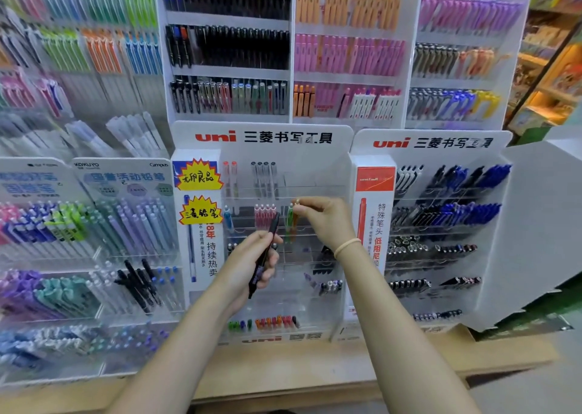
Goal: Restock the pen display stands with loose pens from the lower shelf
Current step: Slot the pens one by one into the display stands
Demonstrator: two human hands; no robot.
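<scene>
A person's two bare forearms reach toward a clear acrylic uni pen display stand (333, 174) standing on a wooden shelf (315, 369). The left hand (252, 262) curls around a black pen (264, 256), holding it nearly upright in front of the stand's middle rows. The right hand (324, 218), a pale band (346, 246) on its wrist, pinches the top of an orange pen (295, 221) that sits upright in a second-row slot, just beside a green pen (289, 221). A row of pink pens (264, 216) stands to their left.
</scene>
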